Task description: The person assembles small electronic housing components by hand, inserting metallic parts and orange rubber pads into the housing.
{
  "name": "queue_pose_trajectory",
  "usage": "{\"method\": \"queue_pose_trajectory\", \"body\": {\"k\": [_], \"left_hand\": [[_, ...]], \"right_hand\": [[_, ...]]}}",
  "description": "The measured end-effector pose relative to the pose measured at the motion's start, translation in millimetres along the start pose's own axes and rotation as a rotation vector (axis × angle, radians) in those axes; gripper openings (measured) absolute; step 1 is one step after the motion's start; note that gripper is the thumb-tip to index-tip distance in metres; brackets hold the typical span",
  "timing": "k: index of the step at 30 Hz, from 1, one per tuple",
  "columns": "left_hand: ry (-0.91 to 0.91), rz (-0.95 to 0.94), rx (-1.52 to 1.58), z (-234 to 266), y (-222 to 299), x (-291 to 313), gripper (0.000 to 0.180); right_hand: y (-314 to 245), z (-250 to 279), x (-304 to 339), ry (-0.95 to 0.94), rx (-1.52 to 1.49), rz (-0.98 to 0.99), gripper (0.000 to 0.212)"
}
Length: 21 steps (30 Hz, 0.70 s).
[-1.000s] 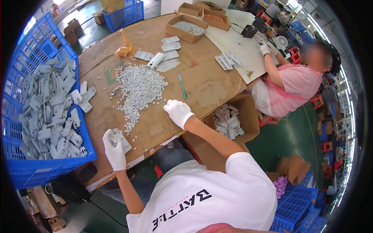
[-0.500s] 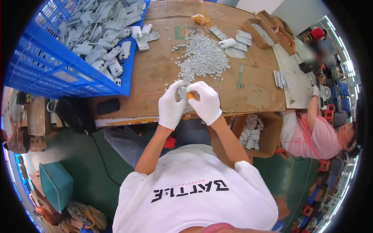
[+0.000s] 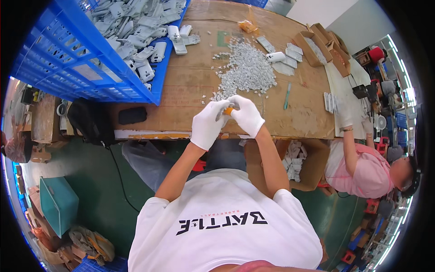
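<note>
Both my hands wear white gloves and meet above the near edge of the cardboard-covered table [image 3: 181, 102]. My left hand [image 3: 206, 125] is closed around a pale grey-white plastic piece, mostly hidden by the fingers. In my right hand [image 3: 247, 117], thumb and fingers close on a small orange object [image 3: 228, 110], pressed against the piece in the left; its kind does not show. Just beyond the hands lies a heap of tiny clear-silvery parts [image 3: 247, 68]. Several white plastic casings [image 3: 275, 57] lie at the heap's far right side.
A blue crate [image 3: 122, 75] full of white casings stands at the left. A teal pen-like tool [image 3: 287, 96] and small cardboard boxes [image 3: 312, 49] are to the right. Below the table edge is a carton [image 3: 315, 165] of white parts. A co-worker in pink [image 3: 362, 167] sits at right.
My hands have shifted slightly in the picture along with the whole view and stay together; the pale piece is now more covered by the fingers. The co-worker's arms have moved.
</note>
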<state>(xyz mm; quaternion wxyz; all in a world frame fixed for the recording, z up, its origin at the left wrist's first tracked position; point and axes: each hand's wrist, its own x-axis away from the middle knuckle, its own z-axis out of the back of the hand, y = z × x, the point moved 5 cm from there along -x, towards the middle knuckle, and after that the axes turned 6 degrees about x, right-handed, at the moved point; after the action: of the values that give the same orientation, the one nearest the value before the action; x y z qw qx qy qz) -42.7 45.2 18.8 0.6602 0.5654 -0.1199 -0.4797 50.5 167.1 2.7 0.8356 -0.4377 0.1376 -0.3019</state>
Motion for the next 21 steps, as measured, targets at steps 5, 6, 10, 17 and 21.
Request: {"method": "queue_pose_trajectory", "body": {"k": [5,6,10,17,21], "left_hand": [[0.02,0.069,0.058,7,3,-8,0.04],[0.028,0.069,0.055,6,2,-8,0.04],[0.205,0.087,0.051,6,5,-1,0.034],[0.134,0.057,0.086,14,17,3,0.025],[0.161,0.134,0.123,13,11,-6,0.018]], "right_hand": [[-11,-6,4,0.065,-0.004,0.078,0.025],[-19,-8,8,0.207,-0.021,0.08,0.024],[-9,-2,9,0.226,-0.103,0.071,0.022],[-32,0,26,0.292,0.017,0.1,0.015],[-43,1,29,0.315,0.071,0.127,0.018]]}}
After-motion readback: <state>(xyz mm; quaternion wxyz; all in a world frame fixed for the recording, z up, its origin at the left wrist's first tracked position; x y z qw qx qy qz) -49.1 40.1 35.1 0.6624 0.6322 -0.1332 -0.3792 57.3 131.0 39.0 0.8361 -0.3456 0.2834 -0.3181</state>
